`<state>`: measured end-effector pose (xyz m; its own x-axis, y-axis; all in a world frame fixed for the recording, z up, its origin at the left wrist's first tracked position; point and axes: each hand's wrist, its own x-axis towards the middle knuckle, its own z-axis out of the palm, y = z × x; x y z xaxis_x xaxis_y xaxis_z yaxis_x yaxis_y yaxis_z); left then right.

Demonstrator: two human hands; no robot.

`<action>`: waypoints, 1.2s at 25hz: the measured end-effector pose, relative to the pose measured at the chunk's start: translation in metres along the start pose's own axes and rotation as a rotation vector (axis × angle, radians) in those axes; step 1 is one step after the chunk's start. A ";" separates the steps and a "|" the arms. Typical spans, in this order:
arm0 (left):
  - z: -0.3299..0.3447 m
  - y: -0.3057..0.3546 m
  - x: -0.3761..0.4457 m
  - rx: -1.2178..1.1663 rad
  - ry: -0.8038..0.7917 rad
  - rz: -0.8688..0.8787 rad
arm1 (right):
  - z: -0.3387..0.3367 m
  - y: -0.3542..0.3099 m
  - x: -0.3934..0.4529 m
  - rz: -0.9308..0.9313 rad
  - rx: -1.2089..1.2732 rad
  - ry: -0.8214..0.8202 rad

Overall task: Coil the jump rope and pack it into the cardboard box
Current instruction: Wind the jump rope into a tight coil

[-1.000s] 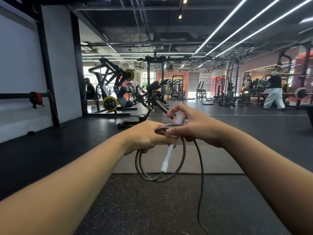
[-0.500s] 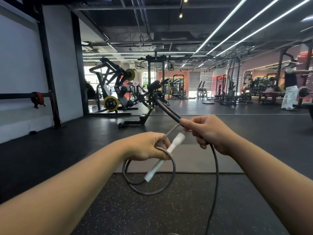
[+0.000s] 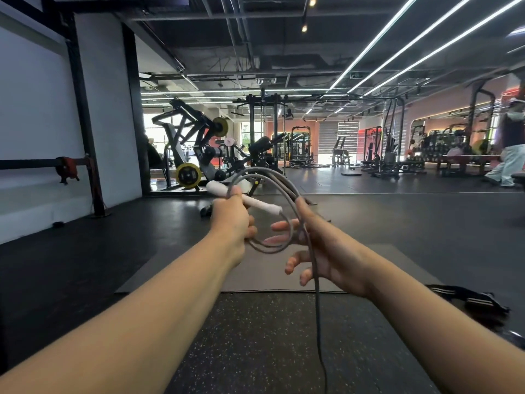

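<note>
I hold a grey jump rope [image 3: 279, 186] at chest height in front of me. My left hand [image 3: 231, 220] is closed around its white handle [image 3: 262, 205] and the gathered loops, the handle pointing right. My right hand [image 3: 326, 248] has its fingers spread, with the rope running between thumb and palm; the free end of the rope [image 3: 318, 308] hangs down to the floor. A small coil [image 3: 272, 245] sits between the two hands. No cardboard box is in view.
A grey floor mat [image 3: 255, 280] lies ahead on the speckled rubber floor. A black strap with white stripes [image 3: 468, 300] lies at the right. Weight machines [image 3: 196, 155] stand behind. A person [image 3: 508, 149] walks at the far right.
Both hands rose. My left hand turned the handle from hanging down to lying level. My right hand let go its pinch and spread its fingers, laying a new loop over.
</note>
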<state>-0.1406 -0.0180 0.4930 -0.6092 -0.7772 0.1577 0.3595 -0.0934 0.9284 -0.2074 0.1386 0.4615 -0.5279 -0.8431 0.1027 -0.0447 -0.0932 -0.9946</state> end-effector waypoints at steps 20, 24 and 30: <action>-0.011 0.046 -0.010 0.937 -0.801 0.429 | -0.008 -0.069 0.013 -0.268 -0.874 -0.084; -0.006 0.044 -0.007 0.974 -0.905 0.266 | -0.014 -0.072 0.010 -0.337 -0.934 -0.019; -0.032 0.049 -0.004 0.760 -0.820 0.215 | -0.036 -0.052 -0.008 -0.062 -0.668 -0.089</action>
<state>-0.0979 -0.0389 0.5276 -0.9659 -0.0642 0.2509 0.1607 0.6111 0.7751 -0.2314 0.1691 0.5122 -0.4369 -0.8898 0.1316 -0.6021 0.1806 -0.7777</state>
